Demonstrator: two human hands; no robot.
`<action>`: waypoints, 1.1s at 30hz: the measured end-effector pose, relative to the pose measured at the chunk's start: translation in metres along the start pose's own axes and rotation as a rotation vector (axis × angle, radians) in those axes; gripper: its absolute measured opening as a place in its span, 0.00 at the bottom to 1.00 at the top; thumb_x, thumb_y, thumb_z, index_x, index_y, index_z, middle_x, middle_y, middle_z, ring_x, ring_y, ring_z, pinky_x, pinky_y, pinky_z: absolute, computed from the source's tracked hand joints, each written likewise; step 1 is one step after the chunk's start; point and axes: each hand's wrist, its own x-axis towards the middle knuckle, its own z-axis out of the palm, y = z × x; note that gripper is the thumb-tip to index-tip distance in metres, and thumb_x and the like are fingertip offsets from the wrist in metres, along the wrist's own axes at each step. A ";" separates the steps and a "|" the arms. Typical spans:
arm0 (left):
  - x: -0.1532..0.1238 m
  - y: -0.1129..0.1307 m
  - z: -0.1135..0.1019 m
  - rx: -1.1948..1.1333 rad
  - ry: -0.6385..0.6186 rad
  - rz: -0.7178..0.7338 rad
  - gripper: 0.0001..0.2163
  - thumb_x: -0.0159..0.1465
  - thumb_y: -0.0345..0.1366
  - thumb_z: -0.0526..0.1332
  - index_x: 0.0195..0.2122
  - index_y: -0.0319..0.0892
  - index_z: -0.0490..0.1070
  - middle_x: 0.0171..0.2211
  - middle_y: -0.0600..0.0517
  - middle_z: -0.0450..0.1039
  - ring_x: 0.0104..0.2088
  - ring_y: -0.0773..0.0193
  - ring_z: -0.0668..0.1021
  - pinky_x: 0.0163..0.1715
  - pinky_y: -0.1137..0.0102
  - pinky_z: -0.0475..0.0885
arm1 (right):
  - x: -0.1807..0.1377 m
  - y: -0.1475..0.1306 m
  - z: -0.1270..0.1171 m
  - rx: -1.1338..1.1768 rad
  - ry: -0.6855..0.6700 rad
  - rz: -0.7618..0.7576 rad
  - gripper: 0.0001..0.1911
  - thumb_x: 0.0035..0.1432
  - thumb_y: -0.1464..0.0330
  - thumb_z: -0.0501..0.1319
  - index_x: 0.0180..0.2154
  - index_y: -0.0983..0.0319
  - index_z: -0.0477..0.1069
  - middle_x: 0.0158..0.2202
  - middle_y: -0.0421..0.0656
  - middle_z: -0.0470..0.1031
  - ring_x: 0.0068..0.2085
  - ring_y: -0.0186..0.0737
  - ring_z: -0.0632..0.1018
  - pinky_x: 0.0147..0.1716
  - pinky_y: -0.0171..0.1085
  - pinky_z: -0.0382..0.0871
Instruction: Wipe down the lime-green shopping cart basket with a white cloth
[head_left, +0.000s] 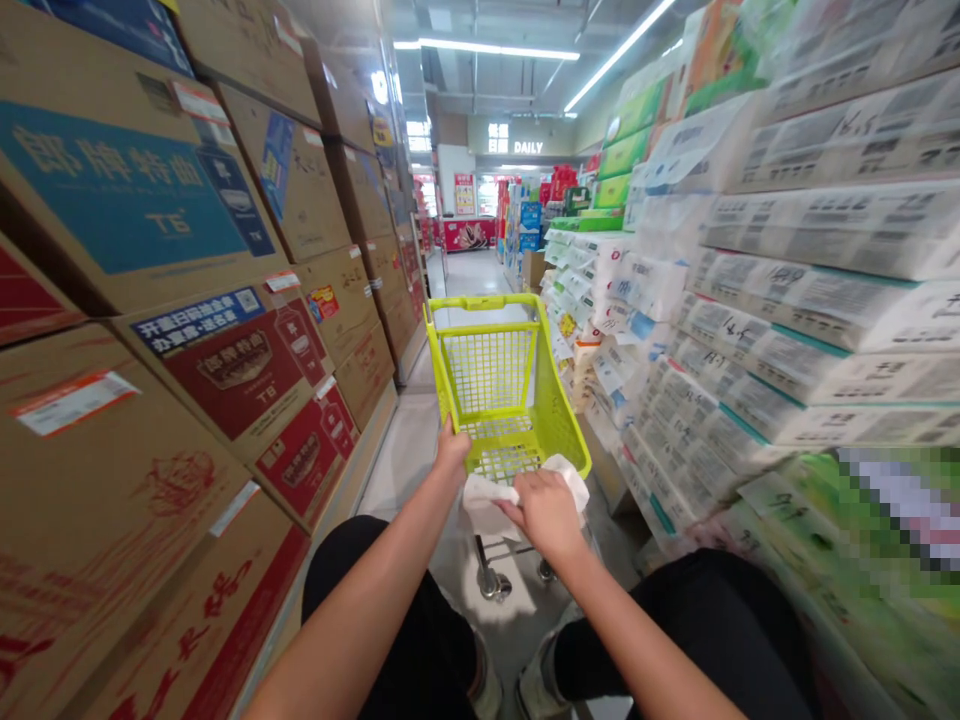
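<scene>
A yellow-green shopping cart (pixel 564 425) with a grid basket stands on the floor right in front of my knees. My left hand (pixel 452 450) is closed around the left side of its near rim. At the middle of the near rim, my right hand (pixel 546 508) presses a white cloth or paper wipe (pixel 491 490) against the edge, fingers curled over it. The wipe spreads out on both sides of that hand. Under the basket, the metal frame and casters (pixel 491 582) show. Fingertips of both hands are partly hidden.
Stacked cardboard cartons (pixel 142 190) line the left side closely. Wrapped tissue packs (pixel 750 330) are piled high on the right, with green packs (pixel 847 560) low at the near right. The aisle floor (pixel 480 275) runs ahead to a red counter (pixel 470 236).
</scene>
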 end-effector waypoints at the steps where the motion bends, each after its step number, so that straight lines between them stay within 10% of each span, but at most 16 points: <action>1: 0.002 0.006 -0.006 0.000 0.000 -0.012 0.38 0.41 0.28 0.63 0.58 0.42 0.67 0.44 0.46 0.80 0.42 0.51 0.82 0.40 0.61 0.78 | 0.000 -0.004 0.000 0.011 0.008 -0.016 0.24 0.70 0.48 0.53 0.38 0.61 0.73 0.37 0.47 0.77 0.42 0.48 0.75 0.42 0.43 0.58; 10: 0.016 0.024 -0.022 0.047 -0.028 -0.061 0.32 0.41 0.28 0.61 0.52 0.42 0.73 0.37 0.49 0.81 0.37 0.52 0.81 0.35 0.64 0.77 | -0.006 0.024 -0.016 0.003 -0.015 0.051 0.31 0.68 0.43 0.50 0.35 0.62 0.74 0.36 0.50 0.78 0.44 0.51 0.75 0.48 0.44 0.58; 22: 0.002 0.002 0.002 0.067 0.069 0.031 0.28 0.42 0.27 0.57 0.47 0.43 0.74 0.38 0.50 0.80 0.36 0.57 0.80 0.33 0.68 0.75 | 0.019 -0.040 -0.018 0.169 -0.048 0.094 0.30 0.68 0.45 0.50 0.49 0.62 0.73 0.42 0.50 0.80 0.46 0.50 0.77 0.47 0.44 0.59; 33: 0.010 0.009 -0.017 0.115 0.021 0.010 0.32 0.43 0.28 0.62 0.54 0.44 0.74 0.37 0.50 0.80 0.36 0.56 0.81 0.34 0.65 0.76 | -0.007 0.029 -0.029 0.047 -0.124 0.002 0.25 0.69 0.48 0.53 0.39 0.62 0.73 0.38 0.48 0.79 0.43 0.47 0.78 0.45 0.41 0.61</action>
